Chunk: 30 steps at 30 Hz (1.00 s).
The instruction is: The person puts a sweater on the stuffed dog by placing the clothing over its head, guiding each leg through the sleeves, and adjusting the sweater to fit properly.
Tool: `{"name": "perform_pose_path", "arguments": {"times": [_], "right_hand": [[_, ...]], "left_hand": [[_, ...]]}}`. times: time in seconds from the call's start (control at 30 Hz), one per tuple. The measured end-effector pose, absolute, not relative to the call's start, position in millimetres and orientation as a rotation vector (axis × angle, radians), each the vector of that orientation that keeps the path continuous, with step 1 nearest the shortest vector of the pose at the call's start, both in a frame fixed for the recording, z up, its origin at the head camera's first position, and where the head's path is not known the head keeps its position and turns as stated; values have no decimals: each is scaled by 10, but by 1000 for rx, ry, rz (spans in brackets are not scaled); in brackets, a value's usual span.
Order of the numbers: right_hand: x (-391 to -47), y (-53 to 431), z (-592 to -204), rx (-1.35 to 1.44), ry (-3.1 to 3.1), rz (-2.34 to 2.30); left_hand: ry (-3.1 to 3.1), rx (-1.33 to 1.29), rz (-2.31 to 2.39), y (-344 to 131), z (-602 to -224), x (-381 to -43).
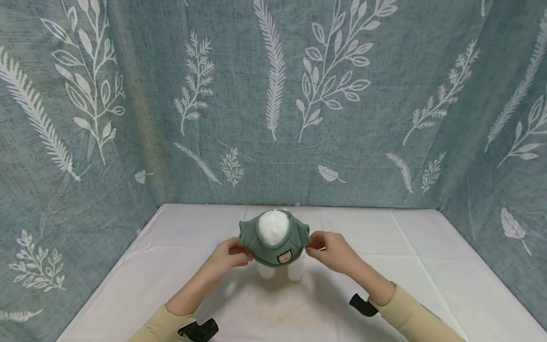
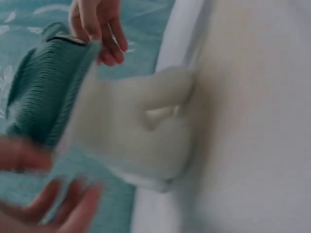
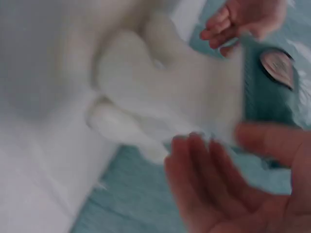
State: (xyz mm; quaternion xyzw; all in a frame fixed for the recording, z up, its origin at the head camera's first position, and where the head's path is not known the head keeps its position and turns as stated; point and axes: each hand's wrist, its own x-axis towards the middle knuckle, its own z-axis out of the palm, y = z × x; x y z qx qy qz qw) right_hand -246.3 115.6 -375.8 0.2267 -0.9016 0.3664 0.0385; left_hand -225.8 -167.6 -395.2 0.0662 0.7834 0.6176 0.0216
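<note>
A white plush toy [image 1: 274,229] stands upright on the table, wearing a small green knit sweater [image 1: 266,253] with a patch [image 1: 284,257] near its hem. My left hand [image 1: 231,251] holds the hem at the toy's left side in the head view. On the opposite side, my right hand [image 1: 331,249] holds the hem too. In the right wrist view, the thumb of the right hand [image 3: 233,184] lies at the hem and several other fingers stand away from it. The left hand [image 2: 43,199] is blurred in its own view. Both index fingers are hidden in the wrist views.
A white cloth [image 1: 384,266] covers the table. Blue-green curtains [image 1: 239,95] with white leaf prints rise at the back and on both sides. Black devices [image 1: 204,329] sit at both wrists, below tan sleeves [image 1: 162,327].
</note>
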Motion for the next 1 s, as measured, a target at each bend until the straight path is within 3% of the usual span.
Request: {"name": "perform_pose_path", "arguments": {"times": [0.13,0.33,0.43,1.0], "right_hand": [[-2474,1151,-3585,562,-2554,1141],[-2488,989,-3484,791,-2175,1104],[-2498,879,-3502,905,-2127,1066],[-2555,822,-3589,888,-2328,991]], "left_hand": [[2696,156,2160,-1701,-3763,-2270],[2942,691,2182,-1581,-3593,-2301],[2984,791,2020,-1492,-3574,-2313],[2810,511,1803,-1464,-3632,-2335]]}}
